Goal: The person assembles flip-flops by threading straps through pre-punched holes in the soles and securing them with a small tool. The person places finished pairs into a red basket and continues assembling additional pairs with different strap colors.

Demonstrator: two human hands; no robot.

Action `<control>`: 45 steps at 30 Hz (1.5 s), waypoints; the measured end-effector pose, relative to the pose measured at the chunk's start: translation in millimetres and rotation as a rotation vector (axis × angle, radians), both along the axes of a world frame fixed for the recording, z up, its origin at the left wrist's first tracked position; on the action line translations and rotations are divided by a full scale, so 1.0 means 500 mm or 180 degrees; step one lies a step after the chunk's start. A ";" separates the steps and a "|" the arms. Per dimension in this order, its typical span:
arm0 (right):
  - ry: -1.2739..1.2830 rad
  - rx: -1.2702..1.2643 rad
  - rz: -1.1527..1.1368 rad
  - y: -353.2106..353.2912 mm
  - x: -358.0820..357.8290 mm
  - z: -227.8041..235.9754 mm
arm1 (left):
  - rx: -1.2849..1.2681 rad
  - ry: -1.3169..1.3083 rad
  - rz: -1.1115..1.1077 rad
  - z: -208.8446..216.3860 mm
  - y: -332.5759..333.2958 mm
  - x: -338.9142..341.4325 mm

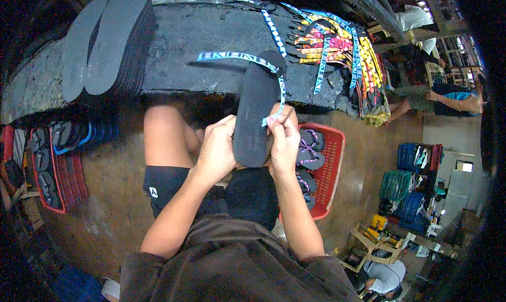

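Observation:
A dark flip-flop sole stands lengthwise over my lap, its far end at the bench edge. My left hand is closed on the sole's left side near the close end. A blue and white patterned strap is attached near the far end; one arm sticks out to the left, the other curves down the right side. At the right edge of the sole, my right hand pinches the lower end of that strap. Fingers behind the sole are hidden.
Stacked grey soles stand on the left of the black bench. Yellow, red and blue straps lie heaped on its right. A red basket of flip-flops is by my right leg; more crates stand left. Other people are at right.

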State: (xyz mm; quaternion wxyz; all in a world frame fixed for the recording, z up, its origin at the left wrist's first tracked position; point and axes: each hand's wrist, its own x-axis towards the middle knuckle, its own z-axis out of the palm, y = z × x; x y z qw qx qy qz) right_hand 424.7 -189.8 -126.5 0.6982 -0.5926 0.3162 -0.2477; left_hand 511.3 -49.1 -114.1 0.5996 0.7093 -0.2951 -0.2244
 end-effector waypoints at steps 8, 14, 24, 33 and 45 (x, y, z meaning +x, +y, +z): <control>0.0260 -0.0059 -0.0282 0.024 0.013 -0.010 | 0.0156 -0.0658 0.0735 -0.068 -0.008 -0.056; 0.0474 0.0051 0.0030 0.017 0.012 0.014 | -0.0575 0.1920 0.0936 -0.027 0.009 -0.022; -0.1544 0.2144 0.0994 0.024 -0.018 0.002 | -0.0576 -0.0161 0.0219 0.092 -0.028 -0.012; -0.1131 0.1772 0.1101 0.087 -0.045 0.047 | -0.0503 0.0302 0.0302 0.183 0.007 -0.039; -0.0587 0.0110 0.0945 -0.005 -0.020 0.106 | -0.0665 0.0511 0.0856 0.166 0.018 -0.029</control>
